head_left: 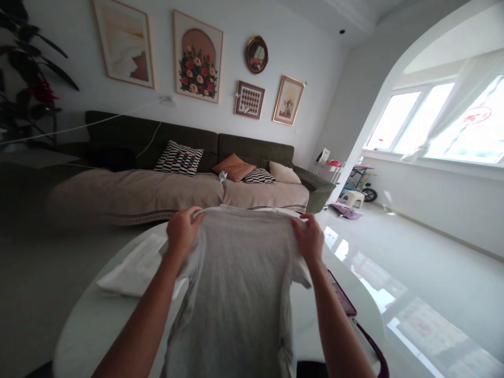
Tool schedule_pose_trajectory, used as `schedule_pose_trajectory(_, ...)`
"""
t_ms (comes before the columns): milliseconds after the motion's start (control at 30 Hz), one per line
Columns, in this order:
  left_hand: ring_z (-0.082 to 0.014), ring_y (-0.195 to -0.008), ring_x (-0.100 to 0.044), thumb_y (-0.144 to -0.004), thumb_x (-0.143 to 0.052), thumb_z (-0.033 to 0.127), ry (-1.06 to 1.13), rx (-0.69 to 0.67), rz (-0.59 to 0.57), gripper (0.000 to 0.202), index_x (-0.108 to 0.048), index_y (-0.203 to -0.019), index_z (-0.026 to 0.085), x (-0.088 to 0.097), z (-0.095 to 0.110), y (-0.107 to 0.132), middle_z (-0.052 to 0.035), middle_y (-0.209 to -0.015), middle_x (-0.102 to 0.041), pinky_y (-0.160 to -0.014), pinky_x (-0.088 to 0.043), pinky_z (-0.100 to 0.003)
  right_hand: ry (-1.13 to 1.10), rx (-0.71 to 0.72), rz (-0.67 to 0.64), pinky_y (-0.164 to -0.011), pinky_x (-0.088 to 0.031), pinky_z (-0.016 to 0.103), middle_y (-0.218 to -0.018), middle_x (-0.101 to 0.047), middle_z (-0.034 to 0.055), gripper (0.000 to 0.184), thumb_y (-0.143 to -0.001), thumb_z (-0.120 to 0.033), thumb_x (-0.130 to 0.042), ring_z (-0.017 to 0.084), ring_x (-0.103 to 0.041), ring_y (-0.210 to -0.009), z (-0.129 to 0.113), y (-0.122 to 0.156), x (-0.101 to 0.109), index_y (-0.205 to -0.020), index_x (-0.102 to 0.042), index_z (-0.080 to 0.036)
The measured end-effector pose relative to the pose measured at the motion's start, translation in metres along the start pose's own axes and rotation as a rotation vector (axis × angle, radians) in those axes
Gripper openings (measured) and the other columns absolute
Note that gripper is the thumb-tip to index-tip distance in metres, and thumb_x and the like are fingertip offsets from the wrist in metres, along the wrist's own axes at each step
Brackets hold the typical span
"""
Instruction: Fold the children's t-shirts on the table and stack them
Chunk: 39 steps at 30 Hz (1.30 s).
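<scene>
A light grey T-shirt hangs stretched between my two hands, its body falling toward me over the round white table. My left hand is closed on the shirt at its left shoulder. On the opposite shoulder, my right hand pinches the fabric with fingers and thumb. Short sleeves droop below both hands. A white folded cloth lies on the table to the left, partly behind my left forearm. Beside my right forearm rests a phone in a dark pink case, partly covered by the arm.
A purple strap runs from near the phone over the table's right edge. Behind the table stands a long green sofa with a beige cover and several cushions. A white stool is on the floor at the right, near the window.
</scene>
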State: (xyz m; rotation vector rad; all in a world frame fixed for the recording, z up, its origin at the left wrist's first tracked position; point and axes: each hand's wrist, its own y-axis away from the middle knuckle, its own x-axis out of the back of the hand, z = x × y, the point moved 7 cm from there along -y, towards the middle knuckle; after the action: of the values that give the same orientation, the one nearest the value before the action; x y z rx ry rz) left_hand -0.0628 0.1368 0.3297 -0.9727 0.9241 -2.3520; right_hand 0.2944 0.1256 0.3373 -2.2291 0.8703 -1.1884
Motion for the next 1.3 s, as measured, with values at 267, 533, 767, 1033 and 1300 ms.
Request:
schedule_pose_trajectory(267,-0.0203,-0.102,-0.051,-0.085,-0.049,0.037,-0.088,0.000,-0.259,0.034,-0.049,-0.114,0.020,-0.109,-0.028,0.124,-0.0076,-0.120,-0.050,-0.087,-0.042,-0.043,0.057,0.170,-0.441,-0.097,-0.033,0.036,-0.129,-0.043,0.0132,0.042,-0.085,-0.022,-0.027,0.020,-0.039,-0.119,0.031,0.155,-0.149,-0.121,-0.046,-0.013)
schedule_pose_trajectory(533,-0.0312,-0.129,-0.024,-0.081,-0.039,0.051,-0.378,0.019,-0.713,0.051,-0.034,-0.130,0.035,-0.156,-0.113,0.247,-0.0051,-0.140,-0.032,-0.099,-0.017,-0.057,0.262,0.112,-0.845,-0.104,-0.020,0.044,-0.142,-0.023,-0.0020,0.053,-0.086,-0.047,-0.029,0.020,-0.017,-0.131,0.093,0.241,-0.175,-0.136,-0.022,-0.030)
schedule_pose_trajectory(767,-0.0256,-0.129,-0.025,-0.079,-0.047,0.036,-0.338,-0.048,-0.700,0.055,-0.034,-0.132,0.029,-0.174,-0.088,0.208,-0.0043,-0.140,-0.033,-0.104,-0.019,-0.045,0.302,0.059,-0.864,-0.104,-0.021,0.041,-0.142,-0.023,0.0048,0.053,-0.082,-0.023,-0.034,0.020,-0.017,-0.131,0.072,0.204,-0.184,-0.134,-0.029,-0.019)
schedule_pose_trajectory(1033,-0.0261,-0.126,-0.032,-0.083,-0.041,0.047,-0.355,-0.078,-0.706,0.051,-0.028,-0.131,0.038,-0.129,-0.103,0.271,-0.0026,-0.139,-0.032,-0.097,-0.034,-0.047,0.132,0.119,-0.853,-0.101,-0.030,0.047,-0.135,-0.035,-0.0009,0.053,-0.079,-0.048,-0.042,0.027,-0.031,-0.125,0.082,0.296,-0.165,-0.129,-0.039,-0.031)
schedule_pose_trajectory(1300,-0.0248,-0.119,-0.042,-0.079,-0.049,0.043,-0.348,-0.104,-0.632,0.047,-0.045,-0.124,0.031,-0.106,-0.109,0.257,-0.0050,-0.131,-0.045,-0.093,-0.040,-0.043,-0.078,-0.113,-0.472,-0.087,-0.045,0.036,-0.110,-0.059,0.0096,0.046,-0.083,-0.047,-0.031,0.022,-0.056,-0.099,0.147,0.229,-0.096,-0.110,-0.059,-0.022)
